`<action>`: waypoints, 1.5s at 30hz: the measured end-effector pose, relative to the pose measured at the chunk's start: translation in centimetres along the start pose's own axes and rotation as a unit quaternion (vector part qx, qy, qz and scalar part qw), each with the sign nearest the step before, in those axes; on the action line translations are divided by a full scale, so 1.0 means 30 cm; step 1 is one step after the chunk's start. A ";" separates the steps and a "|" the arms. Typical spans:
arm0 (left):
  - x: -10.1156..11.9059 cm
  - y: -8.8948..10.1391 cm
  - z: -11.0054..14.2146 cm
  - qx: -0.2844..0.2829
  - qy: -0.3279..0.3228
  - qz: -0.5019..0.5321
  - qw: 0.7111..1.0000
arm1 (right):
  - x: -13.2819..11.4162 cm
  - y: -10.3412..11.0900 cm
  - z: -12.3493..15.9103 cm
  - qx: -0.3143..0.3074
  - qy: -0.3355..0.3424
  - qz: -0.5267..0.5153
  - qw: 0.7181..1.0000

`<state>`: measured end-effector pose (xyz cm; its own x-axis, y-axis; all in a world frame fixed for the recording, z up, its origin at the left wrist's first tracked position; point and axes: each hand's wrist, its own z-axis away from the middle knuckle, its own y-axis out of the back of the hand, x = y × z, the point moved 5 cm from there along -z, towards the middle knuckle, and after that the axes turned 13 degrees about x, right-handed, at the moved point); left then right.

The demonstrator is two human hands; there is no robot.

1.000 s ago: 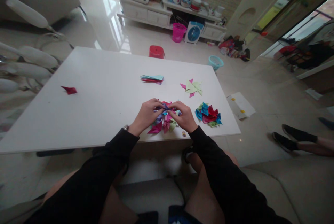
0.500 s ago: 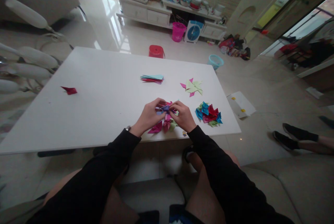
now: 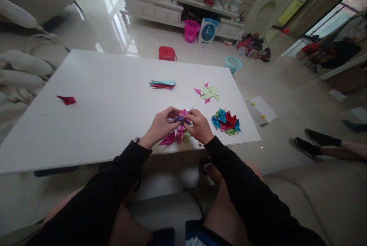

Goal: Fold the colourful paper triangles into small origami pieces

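Observation:
Between both hands is a small purple folded paper piece (image 3: 179, 118), partly covered by fingers. My left hand (image 3: 162, 123) pinches its left side, and my right hand (image 3: 199, 124) grips its right side. Below them on the white table (image 3: 109, 100) lies a heap of pink and green folded papers (image 3: 169, 138), half hidden by the hands. To the right sits a pile of blue, red and green folded papers (image 3: 228, 121). Farther back are pale green and pink folded papers (image 3: 208, 92) and a stack of coloured paper (image 3: 162, 84).
A single red folded paper (image 3: 67, 100) lies on the table's left side. Beyond the far edge stand a red stool (image 3: 166, 53), a pink basket (image 3: 191, 30), a blue-and-white fan (image 3: 208, 30) and a light blue basket (image 3: 233, 63). Another person's feet (image 3: 312, 144) are at the right.
The view has shifted slightly, so the table and its papers sit a little farther left. Both hands stay at the purple paper, with small finger movements.

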<state>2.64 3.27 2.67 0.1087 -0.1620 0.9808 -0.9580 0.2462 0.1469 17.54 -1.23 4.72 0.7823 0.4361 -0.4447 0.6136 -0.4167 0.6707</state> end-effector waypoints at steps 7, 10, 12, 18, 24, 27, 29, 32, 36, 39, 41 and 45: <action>-0.010 -0.009 -0.009 0.014 -0.019 -0.058 0.998 | 0.223 0.174 0.022 0.001 -0.103 0.091 0.990; -0.010 -0.006 -0.017 0.024 -0.028 -0.085 0.996 | 0.373 0.278 0.081 -0.039 -0.194 0.170 0.966; -0.009 -0.008 -0.022 0.025 -0.031 -0.096 0.995 | 0.453 0.324 0.139 -0.085 -0.244 0.218 0.941; -0.007 -0.027 -0.031 0.027 -0.038 -0.132 0.990 | 0.563 0.319 0.290 -0.249 -0.298 0.300 0.871; -0.008 -0.039 -0.039 0.014 -0.044 -0.142 0.989 | 0.591 0.269 0.319 -0.284 -0.323 0.327 0.841; -0.017 -0.033 -0.046 0.015 -0.042 -0.144 0.989 | 0.606 0.266 0.309 -0.274 -0.331 0.343 0.835; -0.024 -0.026 -0.051 0.018 -0.041 -0.146 0.988 | 0.616 0.268 0.306 -0.271 -0.338 0.350 0.830; -0.030 -0.013 -0.051 0.023 -0.040 -0.149 0.988 | 0.625 0.270 0.307 -0.272 -0.343 0.355 0.826; -0.037 0.005 -0.050 0.021 -0.037 -0.159 0.986 | 0.639 0.266 0.309 -0.276 -0.336 0.351 0.829; -0.058 0.046 -0.065 0.037 -0.034 -0.176 0.983 | 0.641 0.257 0.297 -0.283 -0.320 0.350 0.834; -0.082 0.101 -0.083 0.062 -0.023 -0.194 0.979 | 0.632 0.256 0.283 -0.289 -0.312 0.363 0.829; -0.163 0.291 -0.117 0.160 0.047 -0.246 0.955 | 0.592 0.244 0.245 -0.301 -0.298 0.363 0.830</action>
<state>-5.34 9.56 -0.39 0.5751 -0.0927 0.8128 -0.8154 -0.1447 0.5605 36.71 -2.40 -2.65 0.9464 -0.3030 0.1119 -0.0669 0.1551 0.9856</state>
